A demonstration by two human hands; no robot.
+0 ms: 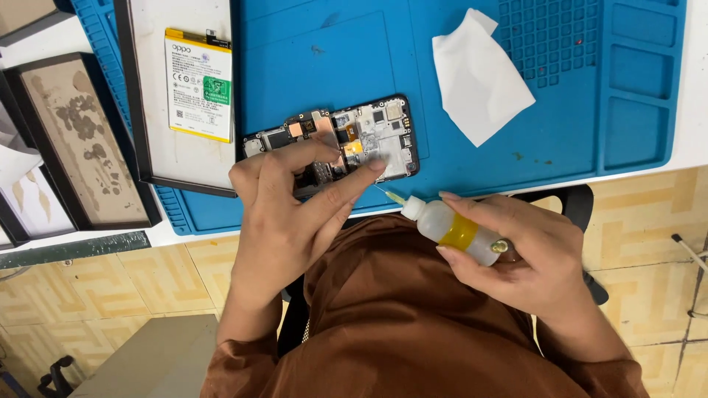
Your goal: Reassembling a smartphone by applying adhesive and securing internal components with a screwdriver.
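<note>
An opened phone [369, 129] with its circuit boards bare lies on the blue work mat [575, 140] near the table's front edge. My left hand [291, 214] rests on the phone's near side, thumb and forefinger pressing on its inner parts. My right hand [527, 254] holds a small clear squeeze bottle [450, 228] with a yellow band. The bottle's thin needle tip points at the phone's lower right corner, close to my left forefinger.
A white wipe [479, 74] lies on the mat to the right of the phone. A flat battery with a white and yellow label [198, 85] sits on a dark-framed tray [140, 133] at left. More framed trays [77, 140] stand further left. Tiled floor lies below.
</note>
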